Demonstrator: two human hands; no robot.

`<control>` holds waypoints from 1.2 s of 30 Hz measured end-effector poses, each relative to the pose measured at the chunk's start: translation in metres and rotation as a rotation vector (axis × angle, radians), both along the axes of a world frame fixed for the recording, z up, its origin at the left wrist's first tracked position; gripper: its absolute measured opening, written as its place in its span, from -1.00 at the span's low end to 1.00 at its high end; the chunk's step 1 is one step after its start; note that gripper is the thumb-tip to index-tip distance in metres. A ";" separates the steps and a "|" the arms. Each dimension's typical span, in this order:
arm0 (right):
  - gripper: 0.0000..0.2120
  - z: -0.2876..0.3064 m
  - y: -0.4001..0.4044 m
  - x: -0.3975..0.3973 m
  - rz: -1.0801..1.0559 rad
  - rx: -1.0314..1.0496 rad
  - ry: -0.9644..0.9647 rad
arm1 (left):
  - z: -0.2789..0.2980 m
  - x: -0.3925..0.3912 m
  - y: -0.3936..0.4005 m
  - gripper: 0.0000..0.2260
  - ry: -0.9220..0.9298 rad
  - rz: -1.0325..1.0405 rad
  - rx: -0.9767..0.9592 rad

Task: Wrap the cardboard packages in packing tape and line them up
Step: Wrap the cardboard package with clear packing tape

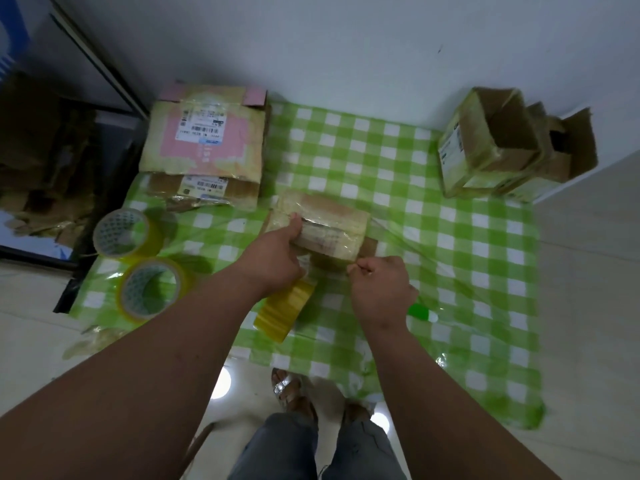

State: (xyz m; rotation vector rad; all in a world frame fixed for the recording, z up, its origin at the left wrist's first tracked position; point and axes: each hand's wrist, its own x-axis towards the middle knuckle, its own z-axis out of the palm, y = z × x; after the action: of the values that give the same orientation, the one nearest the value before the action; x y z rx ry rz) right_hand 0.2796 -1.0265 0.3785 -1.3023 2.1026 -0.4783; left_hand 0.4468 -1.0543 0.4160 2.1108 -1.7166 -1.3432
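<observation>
A small cardboard package (329, 223), glossy with tape, lies in the middle of the green checked cloth (467, 254). My left hand (273, 258) grips its near left end, thumb on top. My right hand (381, 289) pinches something thin at the package's near right corner, likely a strand of tape. A yellow tape roll (282, 311) lies on its side just below my left hand. A pink and brown taped package (204, 136) sits at the back left on top of a flatter one (207, 188).
Two more tape rolls (126, 233) (152, 292) stand at the cloth's left edge. Opened cardboard boxes (512, 143) sit at the back right by the wall. A green object (420, 311) lies right of my right hand. My feet are at the cloth's near edge.
</observation>
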 end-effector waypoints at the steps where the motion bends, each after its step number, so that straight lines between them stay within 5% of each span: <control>1: -0.87 0.002 0.000 0.000 -0.025 0.012 -0.033 | 0.000 0.002 0.000 -0.21 0.001 -0.011 0.004; 10: -0.92 0.006 0.000 0.014 -0.261 0.017 -0.214 | 0.001 0.009 -0.002 -0.21 0.021 -0.079 0.003; 18: -0.73 0.009 0.004 0.035 -0.348 -0.065 -0.231 | -0.006 0.012 -0.005 -0.19 0.069 -0.096 0.021; 26: -0.17 0.016 -0.004 0.023 0.169 0.008 -0.006 | -0.013 0.027 0.008 -0.07 0.218 0.021 -0.040; 30: -0.27 0.016 -0.015 0.020 0.283 0.050 0.128 | -0.020 0.045 0.012 0.05 0.303 0.232 -0.030; 36: -0.30 0.015 -0.016 0.023 0.341 0.069 0.248 | -0.015 0.051 -0.001 -0.08 0.357 0.277 0.058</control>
State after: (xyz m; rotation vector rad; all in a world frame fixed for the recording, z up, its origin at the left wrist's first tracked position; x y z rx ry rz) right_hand 0.3028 -1.0422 0.3931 -1.7088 2.0080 -0.1012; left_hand 0.4977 -1.0557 0.4014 1.9012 -1.2136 -1.5788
